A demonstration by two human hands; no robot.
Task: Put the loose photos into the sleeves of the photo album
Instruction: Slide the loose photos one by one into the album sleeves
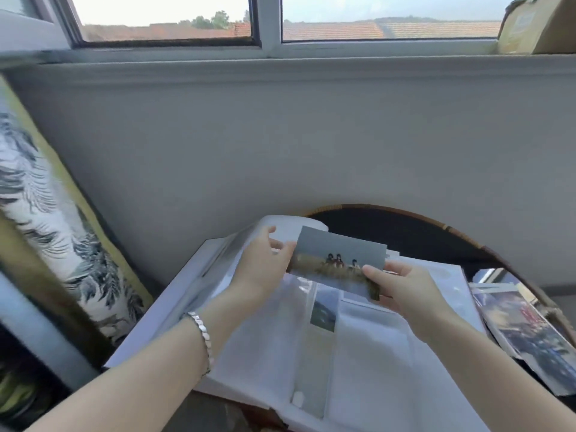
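While the open photo album (358,338) lies beneath, both hands hold one photo print (338,260) above its sleeves. Left hand (265,266) pinches the left edge; right hand (402,288) grips the lower right corner.

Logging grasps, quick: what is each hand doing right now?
Left hand: pinching the photo by its left edge.
Right hand: gripping the photo's lower right corner.

Soft window (162,18) daylight, blurred edges

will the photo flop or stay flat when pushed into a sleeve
Probably stays fairly flat: the photo spans straight while the right hand pinches just one end. Likely light, being a thin print. It may bend if forced against the album sleeves.
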